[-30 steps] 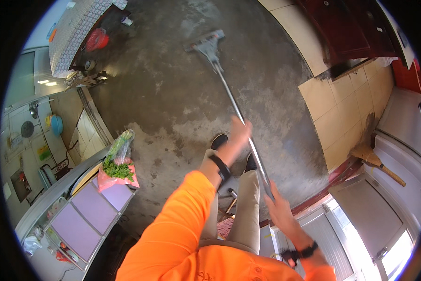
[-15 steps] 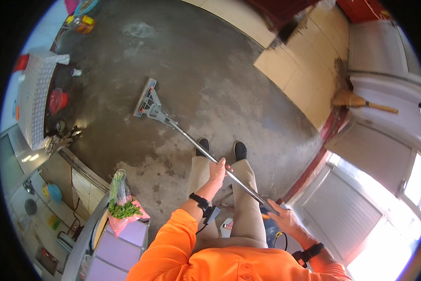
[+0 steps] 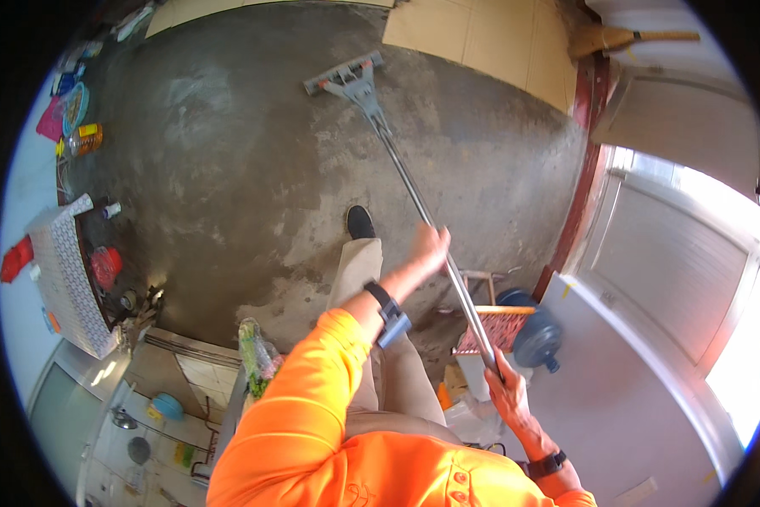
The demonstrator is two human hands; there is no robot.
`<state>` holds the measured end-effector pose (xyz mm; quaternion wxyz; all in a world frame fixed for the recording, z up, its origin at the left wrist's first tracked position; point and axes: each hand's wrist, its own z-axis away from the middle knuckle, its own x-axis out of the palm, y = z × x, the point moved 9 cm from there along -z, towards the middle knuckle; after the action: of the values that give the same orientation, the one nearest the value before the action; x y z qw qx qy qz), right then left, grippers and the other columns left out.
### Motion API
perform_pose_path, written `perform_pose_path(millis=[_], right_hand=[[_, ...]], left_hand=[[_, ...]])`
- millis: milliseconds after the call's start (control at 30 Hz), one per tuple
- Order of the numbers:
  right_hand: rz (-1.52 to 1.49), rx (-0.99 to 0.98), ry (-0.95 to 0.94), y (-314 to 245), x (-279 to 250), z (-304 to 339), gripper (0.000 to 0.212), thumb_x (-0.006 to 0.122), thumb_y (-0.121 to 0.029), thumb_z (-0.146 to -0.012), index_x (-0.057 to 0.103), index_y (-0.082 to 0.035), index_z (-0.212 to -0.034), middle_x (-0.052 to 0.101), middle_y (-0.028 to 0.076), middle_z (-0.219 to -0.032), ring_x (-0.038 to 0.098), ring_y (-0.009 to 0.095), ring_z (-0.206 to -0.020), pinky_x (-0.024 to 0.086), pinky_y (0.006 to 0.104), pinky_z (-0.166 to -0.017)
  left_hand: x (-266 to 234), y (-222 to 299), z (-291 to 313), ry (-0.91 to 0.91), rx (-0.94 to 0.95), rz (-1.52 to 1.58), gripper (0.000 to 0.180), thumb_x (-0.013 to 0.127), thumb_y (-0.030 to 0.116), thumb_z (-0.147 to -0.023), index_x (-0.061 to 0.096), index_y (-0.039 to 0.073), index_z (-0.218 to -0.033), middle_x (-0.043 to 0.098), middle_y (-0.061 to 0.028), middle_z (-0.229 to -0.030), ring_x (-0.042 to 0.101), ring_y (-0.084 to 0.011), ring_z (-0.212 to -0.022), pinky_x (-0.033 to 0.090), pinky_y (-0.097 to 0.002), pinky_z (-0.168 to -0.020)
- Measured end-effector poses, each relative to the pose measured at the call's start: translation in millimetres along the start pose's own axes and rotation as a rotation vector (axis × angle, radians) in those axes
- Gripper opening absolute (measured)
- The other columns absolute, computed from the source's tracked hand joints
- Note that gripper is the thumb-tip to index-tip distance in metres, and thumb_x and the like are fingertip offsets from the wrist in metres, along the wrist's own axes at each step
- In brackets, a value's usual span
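A sponge mop with a long metal pole slants away from me, its wide grey head resting on the damp concrete floor. Partway up the pole, my left hand is wrapped round it. Closer to my body, my right hand grips the pole near its upper end. One dark shoe shows below my trouser leg, left of the pole. The other foot is out of sight.
Right of the pole are a woven-seat stool and a blue water jug, beside a white panel. A broom leans at the far right. Left are a patterned-cloth table, bagged greens and an orange-labelled bottle.
The mop head has swung far and to the right across the floor, and the pole is steeper. My view has turned right, bringing the stool and water jug into sight.
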<state>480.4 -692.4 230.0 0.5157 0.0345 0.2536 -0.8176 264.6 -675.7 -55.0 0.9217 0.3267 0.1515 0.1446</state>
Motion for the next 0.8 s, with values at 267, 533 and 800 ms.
perform_pose_path(millis=[267,533,800], right_hand=[[0.092,-0.134,0.062,117.7,72.8,52.6,0.047,0.055,-0.018,-0.093,0.042,-0.009,-0.137,0.053,0.028,-0.071,0.058,0.045,-0.068,0.047,0.0407,-0.06],[-0.16,0.293,0.028,376.2,114.5,294.1,0.045,0.056,-0.017,-0.095,0.044,-0.006,-0.137,0.044,0.013,-0.069,0.042,0.009,-0.066,0.04,0.0256,-0.059],[-0.062,0.035,0.272,374.2,118.0,243.9,0.048,0.06,-0.015,-0.092,0.045,-0.013,-0.138,0.05,0.017,-0.069,0.048,0.02,-0.058,0.045,0.0331,-0.057]], left_hand=[[14.5,-90.6,67.3,0.128,-0.153,-0.244,0.052,0.054,0.024,-0.086,0.041,-0.018,-0.113,0.061,-0.0358,-0.1,0.063,-0.0419,-0.096,0.05,-0.0457,-0.083],[199.7,-279.6,369.0,-0.427,-0.623,-0.247,0.045,0.051,0.027,-0.087,0.035,-0.009,-0.11,0.059,-0.0255,-0.091,0.065,-0.0375,-0.067,0.055,-0.0426,-0.046],[203.2,-264.5,306.4,-0.321,-0.347,-0.056,0.03,0.055,0.018,-0.089,0.049,-0.006,-0.071,0.058,-0.0133,-0.058,0.061,-0.0229,-0.046,0.049,-0.0353,-0.035]])
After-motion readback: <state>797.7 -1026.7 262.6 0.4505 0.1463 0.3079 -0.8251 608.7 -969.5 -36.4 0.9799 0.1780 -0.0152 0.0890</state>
